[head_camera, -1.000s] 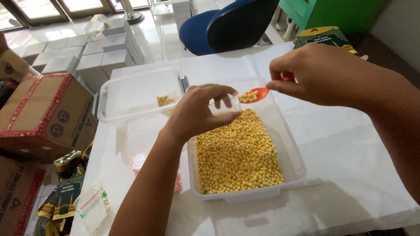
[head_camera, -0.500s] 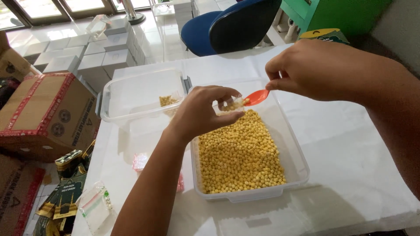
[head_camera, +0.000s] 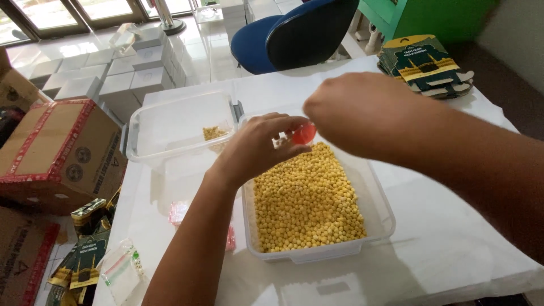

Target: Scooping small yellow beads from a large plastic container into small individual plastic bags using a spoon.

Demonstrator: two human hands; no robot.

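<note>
The left hand (head_camera: 258, 144) is cupped over the far end of the clear tub (head_camera: 374, 226) of yellow pellets (head_camera: 306, 204), pinching what looks like a small clear bag, mostly hidden, so its mouth faces the spoon. The right hand (head_camera: 362, 113) grips a red spoon (head_camera: 304, 134), tipped toward that opening, just above the pellets.

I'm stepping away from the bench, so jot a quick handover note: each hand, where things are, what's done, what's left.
Left hand: curled above the near clear plastic tub of small yellow pellets; what it pinches is too hidden to name.
Right hand: holds a small red plastic scoop at the left fingertips.
Far clear plastic tub: only a small packet of yellow pellets inside.
Done: one small lot in the far tub.
Left: the near tub is mostly full.
</note>
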